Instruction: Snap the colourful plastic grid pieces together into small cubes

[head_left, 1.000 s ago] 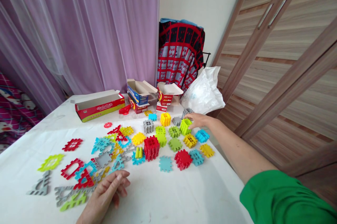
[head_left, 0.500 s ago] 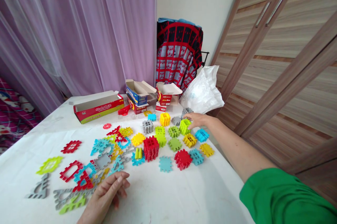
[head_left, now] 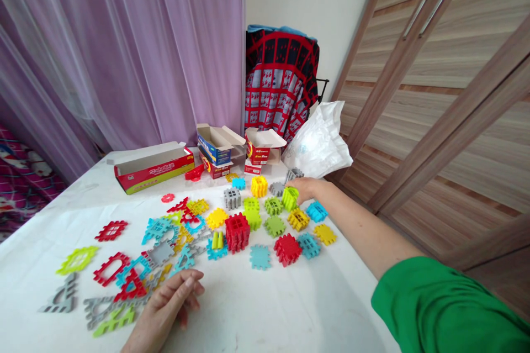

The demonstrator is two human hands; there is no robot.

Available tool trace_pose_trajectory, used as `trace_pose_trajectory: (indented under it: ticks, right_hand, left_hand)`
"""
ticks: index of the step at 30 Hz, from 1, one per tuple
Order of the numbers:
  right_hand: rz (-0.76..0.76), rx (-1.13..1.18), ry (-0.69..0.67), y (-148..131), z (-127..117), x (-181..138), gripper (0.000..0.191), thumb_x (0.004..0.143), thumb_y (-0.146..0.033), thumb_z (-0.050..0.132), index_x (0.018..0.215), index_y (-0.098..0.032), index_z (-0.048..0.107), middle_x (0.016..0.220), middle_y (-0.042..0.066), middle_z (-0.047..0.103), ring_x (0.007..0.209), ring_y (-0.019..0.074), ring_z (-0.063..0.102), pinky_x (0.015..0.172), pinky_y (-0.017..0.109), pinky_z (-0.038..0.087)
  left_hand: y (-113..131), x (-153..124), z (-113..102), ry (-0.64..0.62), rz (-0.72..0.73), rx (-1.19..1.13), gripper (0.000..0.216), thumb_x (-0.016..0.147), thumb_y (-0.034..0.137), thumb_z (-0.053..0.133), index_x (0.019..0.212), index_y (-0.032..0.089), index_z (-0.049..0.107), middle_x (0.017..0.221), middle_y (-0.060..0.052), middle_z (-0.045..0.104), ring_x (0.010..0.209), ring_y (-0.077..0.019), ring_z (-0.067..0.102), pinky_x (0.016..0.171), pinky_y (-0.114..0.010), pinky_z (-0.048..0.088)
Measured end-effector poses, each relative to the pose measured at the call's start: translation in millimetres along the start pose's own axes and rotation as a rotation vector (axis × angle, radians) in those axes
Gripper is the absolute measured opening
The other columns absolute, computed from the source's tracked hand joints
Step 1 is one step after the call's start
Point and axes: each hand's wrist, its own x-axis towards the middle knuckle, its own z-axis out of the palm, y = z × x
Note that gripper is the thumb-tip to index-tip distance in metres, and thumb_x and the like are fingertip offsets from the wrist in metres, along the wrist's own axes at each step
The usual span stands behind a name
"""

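Observation:
My left hand (head_left: 174, 295) rests on the near part of the table, loosely curved and open, with nothing in it. Just beyond it lies a turquoise triangular building piece (head_left: 184, 258). My right hand (head_left: 305, 188) reaches to the far right side, up against a slightly tilted green stack of notched square building blocks (head_left: 290, 198). That stack hides most of its fingers, so I cannot tell whether they grip. A dark grey stack (head_left: 294, 174) stands just behind the hand. Nearby are a yellow stack (head_left: 298, 220) and a blue stack (head_left: 317, 211).
Loose frames and triangles, among them a red frame (head_left: 111, 230), spread over the left of the white-covered table (head_left: 256, 309). A long red box (head_left: 154, 169), smaller open boxes (head_left: 215, 146) and a white bag (head_left: 321, 146) stand along the back. A wooden wardrobe (head_left: 447, 93) flanks the right side.
My right hand has dropped slightly behind the green stack, its fingers now mostly out of sight. The green stack has shifted and tilted a little. My left hand has stayed still.

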Motion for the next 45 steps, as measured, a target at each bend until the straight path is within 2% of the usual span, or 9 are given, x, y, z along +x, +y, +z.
trace_pose_trajectory:
  ticks: [5,9,15,20,25,30,34,40,45]
  right_hand:
    - [-0.009,0.025,-0.002,1.3,0.4,-1.4,0.061,0.053,-0.026,0.083,0.112,-0.029,0.065,0.101,0.0,0.071,0.093,0.0226,0.066,0.078,0.027,0.049]
    - [-0.003,0.032,-0.012,-0.3,-1.4,-2.5,0.061,0.053,-0.024,0.083,0.112,-0.03,0.066,0.102,0.001,0.072,0.091,0.0235,0.066,0.077,0.029,0.05]
    - [0.035,0.087,-0.043,-4.4,-9.3,-8.9,0.085,0.051,-0.026,0.085,0.131,-0.027,0.056,0.119,0.005,0.068,0.103,0.0282,0.065,0.088,0.034,0.05]
    - [0.212,0.123,-0.032,-14.5,-19.3,-15.3,0.095,0.057,-0.048,0.083,0.14,-0.019,0.048,0.137,0.015,0.056,0.12,0.0336,0.056,0.099,0.038,0.045]
    - [0.327,0.069,-0.031,-29.6,-20.6,-12.1,0.095,0.058,-0.061,0.078,0.135,-0.014,0.052,0.134,0.021,0.056,0.121,0.038,0.055,0.099,0.045,0.044]
    - [0.392,0.024,-0.067,-41.7,-24.4,-12.7,0.086,0.064,-0.056,0.075,0.131,-0.008,0.054,0.129,0.024,0.059,0.117,0.0372,0.058,0.094,0.044,0.046]
    - [0.411,0.011,-0.075,-47.6,-28.4,-16.3,0.074,0.07,-0.047,0.072,0.131,-0.009,0.054,0.129,0.024,0.059,0.116,0.0356,0.059,0.092,0.043,0.047]
    - [0.413,0.025,-0.062,-47.9,-27.1,-15.7,0.072,0.068,-0.044,0.075,0.129,-0.012,0.056,0.13,0.021,0.06,0.115,0.0338,0.059,0.092,0.041,0.047]
    - [0.397,0.064,0.016,-39.3,-30.4,-19.6,0.07,0.063,-0.042,0.078,0.125,-0.014,0.061,0.126,0.018,0.063,0.111,0.0308,0.062,0.088,0.035,0.048]
  left_hand:
    - [3.5,-1.0,1.3,-0.003,-0.002,0.003,0.067,0.051,0.078,0.069,0.086,0.021,0.072,0.068,-0.004,0.068,0.053,-0.0156,0.056,0.039,-0.023,0.042]
    - [4.8,-1.4,2.3,0.0,0.004,0.008,0.067,0.052,0.078,0.069,0.085,0.02,0.072,0.067,-0.003,0.067,0.053,-0.0152,0.056,0.039,-0.023,0.042]
    - [1.1,0.0,0.2,-0.008,-0.003,0.012,0.069,0.051,0.078,0.069,0.087,0.02,0.071,0.068,-0.003,0.068,0.053,-0.015,0.056,0.04,-0.023,0.042]
    - [0.1,1.1,-0.2,-0.017,-0.013,0.011,0.069,0.051,0.079,0.069,0.087,0.02,0.071,0.068,-0.003,0.068,0.053,-0.0144,0.055,0.04,-0.022,0.042]
    - [2.2,-0.3,1.2,-0.006,-0.012,0.003,0.07,0.049,0.079,0.069,0.086,0.019,0.071,0.067,-0.003,0.067,0.053,-0.0142,0.055,0.039,-0.022,0.043]
    - [4.6,-0.9,2.8,-0.007,-0.003,0.007,0.071,0.047,0.079,0.07,0.084,0.019,0.071,0.067,-0.003,0.067,0.052,-0.0142,0.055,0.039,-0.023,0.043]
    - [4.9,-1.7,3.3,-0.011,0.008,0.009,0.069,0.051,0.079,0.069,0.085,0.019,0.071,0.067,-0.003,0.067,0.053,-0.0147,0.056,0.039,-0.023,0.044]
    - [-0.2,0.1,0.6,-0.022,0.009,0.007,0.068,0.051,0.078,0.069,0.085,0.019,0.071,0.068,-0.004,0.067,0.053,-0.0146,0.056,0.039,-0.023,0.044]
    - [-1.6,2.1,0.3,-0.018,0.013,0.011,0.069,0.051,0.078,0.069,0.086,0.019,0.071,0.07,-0.004,0.068,0.054,-0.0149,0.057,0.039,-0.022,0.043]
